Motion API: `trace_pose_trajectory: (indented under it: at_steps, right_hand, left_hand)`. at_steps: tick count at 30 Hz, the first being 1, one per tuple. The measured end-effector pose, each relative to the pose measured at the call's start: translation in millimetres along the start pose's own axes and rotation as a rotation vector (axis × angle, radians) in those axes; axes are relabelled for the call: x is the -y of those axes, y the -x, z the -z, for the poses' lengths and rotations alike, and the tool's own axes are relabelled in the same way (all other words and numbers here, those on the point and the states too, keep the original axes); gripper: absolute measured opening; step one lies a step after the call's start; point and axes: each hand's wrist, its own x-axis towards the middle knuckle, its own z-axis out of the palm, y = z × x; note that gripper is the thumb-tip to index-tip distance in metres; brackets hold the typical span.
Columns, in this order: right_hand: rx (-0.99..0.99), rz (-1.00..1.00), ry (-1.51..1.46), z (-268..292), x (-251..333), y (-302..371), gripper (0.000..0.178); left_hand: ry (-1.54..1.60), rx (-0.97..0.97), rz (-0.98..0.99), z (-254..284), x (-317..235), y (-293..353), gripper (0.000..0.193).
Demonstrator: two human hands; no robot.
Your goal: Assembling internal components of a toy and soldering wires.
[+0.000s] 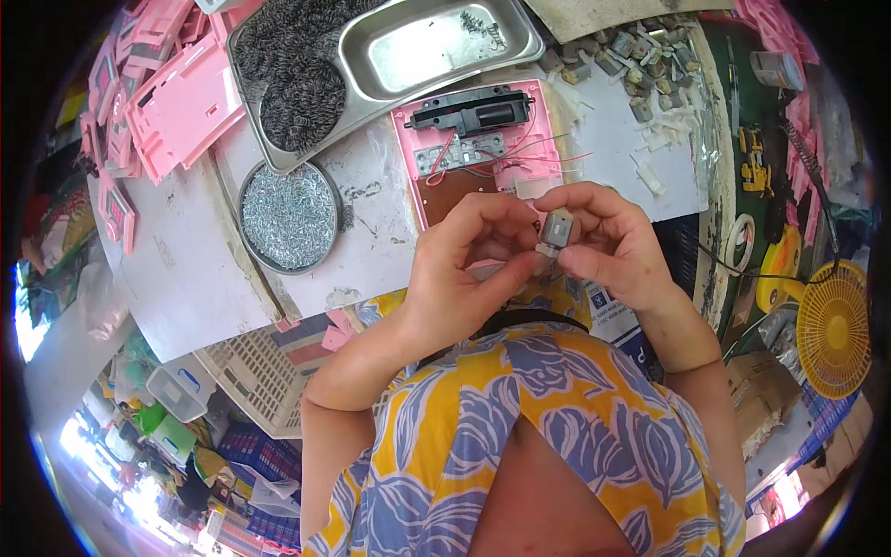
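Note:
A small grey metal motor is pinched between the thumb and fingers of my right hand. Close against it, my left hand has its thumb and fingers curled together. A small whitish plastic piece shows at the motor's lower end, beside the left thumb; what the left fingers grip is mostly hidden. Just beyond my hands lies a pink plastic housing. It carries a black slotted part, a grey metal plate, a brown panel and loose red and dark wires.
A steel tray of dark springs stands at the back, with a round dish of silvery screws before it. Motors and white plastic pieces lie at the back right. Pink panels pile up left; a yellow fan stands right.

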Motion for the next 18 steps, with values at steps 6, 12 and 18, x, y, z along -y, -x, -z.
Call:
trace_pose_trajectory:
  at_steps: [6, 12, 18]
  right_hand:
    - [-0.024, 0.334, 0.491, -5, -2, 3, 0.056]
    - [0.015, 0.144, 0.444, -4, 16, -4, 0.049]
    - [0.127, 0.691, 0.851, 0, 9, -13, 0.031]
  left_hand:
    - [-0.367, -0.037, -0.350, 6, 5, 1, 0.036]
    - [-0.655, -0.011, -0.777, 16, 7, -7, 0.033]
    - [-0.355, -0.053, -0.574, 22, 14, -1, 0.033]
